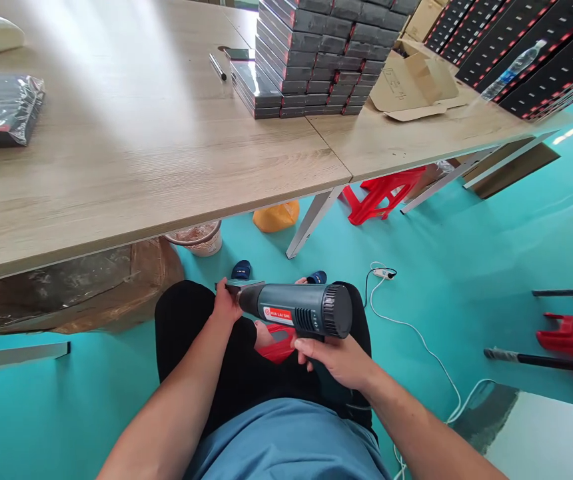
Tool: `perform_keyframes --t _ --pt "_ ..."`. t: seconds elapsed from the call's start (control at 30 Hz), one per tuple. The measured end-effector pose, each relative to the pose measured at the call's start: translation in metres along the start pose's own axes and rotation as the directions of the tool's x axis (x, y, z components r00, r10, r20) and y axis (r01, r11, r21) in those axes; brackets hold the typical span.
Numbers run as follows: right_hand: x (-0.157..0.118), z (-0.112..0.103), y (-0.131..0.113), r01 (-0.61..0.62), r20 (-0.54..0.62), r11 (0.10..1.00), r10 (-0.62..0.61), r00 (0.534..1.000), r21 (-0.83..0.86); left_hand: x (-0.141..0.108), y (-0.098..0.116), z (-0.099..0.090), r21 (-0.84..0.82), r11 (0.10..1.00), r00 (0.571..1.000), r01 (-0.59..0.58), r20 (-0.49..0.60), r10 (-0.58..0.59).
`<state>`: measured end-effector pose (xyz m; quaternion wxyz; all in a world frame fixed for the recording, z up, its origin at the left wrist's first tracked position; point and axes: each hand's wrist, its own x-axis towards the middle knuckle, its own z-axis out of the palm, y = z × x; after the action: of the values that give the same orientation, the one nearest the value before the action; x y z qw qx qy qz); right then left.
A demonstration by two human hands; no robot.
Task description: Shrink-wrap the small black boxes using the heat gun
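Observation:
My right hand (339, 360) is wrapped round the handle of a dark green heat gun (311, 310) with a red label on its side. Its nozzle points left over my lap, towards my left hand (225, 304). The left fingers are closed on the edge of a flat, dark box-like thing (251, 283), mostly hidden behind the nozzle. Whether the nozzle touches it, I cannot tell.
Ahead stands a wooden table (166, 167) bearing a stack of black boxes (336, 60), a film-wrapped pack (4, 110), a pen (217, 67) and flattened cardboard (416, 87). Below are a waste basket (206, 243), a red stool (381, 197) and a power strip (384, 273) with cables.

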<state>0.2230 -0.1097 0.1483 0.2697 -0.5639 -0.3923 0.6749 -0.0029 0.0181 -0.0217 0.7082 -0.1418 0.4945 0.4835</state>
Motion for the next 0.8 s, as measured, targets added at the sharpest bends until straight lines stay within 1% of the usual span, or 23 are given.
perform_keyframes --t 0.07,0.1,0.13,0.17,0.27,0.33,0.4,0.47,0.53,0.6,0.7,0.8 --pt "0.003 0.0 -0.001 0.031 -0.096 0.999 -0.033 0.995 -0.03 0.002 0.0 0.0 -0.035 0.999 1.0 -0.005 0.017 0.006" --pt "0.004 -0.003 -0.001 0.027 -0.148 0.999 -0.033 0.988 -0.04 0.002 0.0 -0.001 -0.05 0.999 1.0 -0.01 0.013 0.011" --pt "0.003 -0.008 0.0 0.008 -0.188 0.999 -0.015 0.982 -0.036 0.003 0.001 -0.001 -0.054 0.998 1.0 -0.014 0.004 0.014" --pt "0.002 -0.014 0.001 -0.021 -0.201 1.0 0.018 0.979 -0.014 0.003 0.001 -0.002 -0.048 0.999 1.0 -0.014 -0.006 0.014" --pt "-0.012 -0.036 0.004 -0.099 -0.147 0.989 0.115 0.982 0.111 0.004 0.003 -0.003 -0.013 1.0 1.0 -0.008 -0.004 0.008" --pt "-0.024 -0.044 0.006 -0.133 -0.083 0.978 0.147 0.986 0.16 0.003 0.003 -0.003 0.018 1.0 1.0 0.018 0.008 -0.019" --pt "-0.033 -0.044 0.007 -0.147 0.0 0.98 0.148 0.989 0.137 0.003 0.002 -0.002 0.042 0.998 0.999 0.046 0.027 -0.047" --pt "-0.036 -0.04 0.008 -0.137 0.071 0.987 0.132 0.989 0.082 0.002 0.0 -0.001 0.053 0.997 0.997 0.056 0.058 -0.059" --pt "-0.032 -0.035 0.005 -0.098 0.069 0.995 0.096 0.993 0.035 0.002 -0.002 -0.001 0.082 0.994 0.994 0.07 0.076 -0.077" --pt "-0.023 -0.033 -0.001 -0.054 0.003 0.998 0.054 0.999 0.02 0.002 -0.004 -0.002 0.142 0.986 0.993 0.085 0.07 -0.096" --pt "-0.001 -0.037 -0.017 -0.006 -0.104 0.998 0.013 0.994 0.066 0.002 -0.008 -0.004 0.236 0.967 0.992 0.094 0.061 -0.111" --pt "0.023 -0.041 -0.035 0.016 -0.119 0.996 -0.005 0.993 0.092 0.002 -0.012 -0.006 0.279 0.954 0.985 0.111 0.099 -0.144"
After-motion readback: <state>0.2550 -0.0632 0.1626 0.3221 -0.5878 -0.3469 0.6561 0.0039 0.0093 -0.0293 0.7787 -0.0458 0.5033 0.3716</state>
